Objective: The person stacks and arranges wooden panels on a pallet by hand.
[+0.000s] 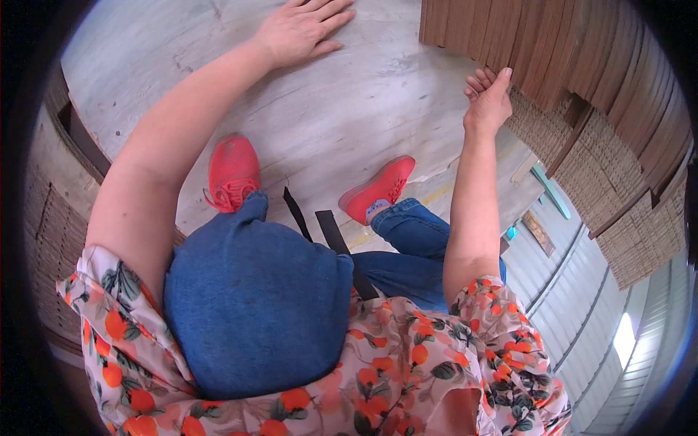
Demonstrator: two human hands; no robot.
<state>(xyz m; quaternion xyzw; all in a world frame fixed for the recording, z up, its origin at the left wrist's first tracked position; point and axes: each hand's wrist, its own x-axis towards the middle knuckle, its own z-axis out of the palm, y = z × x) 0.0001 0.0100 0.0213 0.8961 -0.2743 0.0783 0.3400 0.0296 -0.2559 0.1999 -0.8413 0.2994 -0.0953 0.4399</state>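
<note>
My left hand (298, 33) lies flat on a pale grey, streaked board surface (385, 94), its fingers stretched and a little apart. Beside the lower edge of a stack of brown wooden planks (502, 36), my right hand (488, 100) is closed. Its fingers are curled and the thumb is pressed against them, with the thumb tip at the edge of one plank. Whether anything thin sits in that pinch is hidden. Both arms are bent out to the sides, and the left one reaches farther ahead.
My red shoes (234, 171) rest on the pale surface, with my blue-jeaned knee (254, 305) raised in front. At the right, more stacked material with a rough woven-looking face (589, 174) stands under the planks. A corrugated metal wall (582, 312) shows at the lower right. Brown stacks (54, 232) border the left.
</note>
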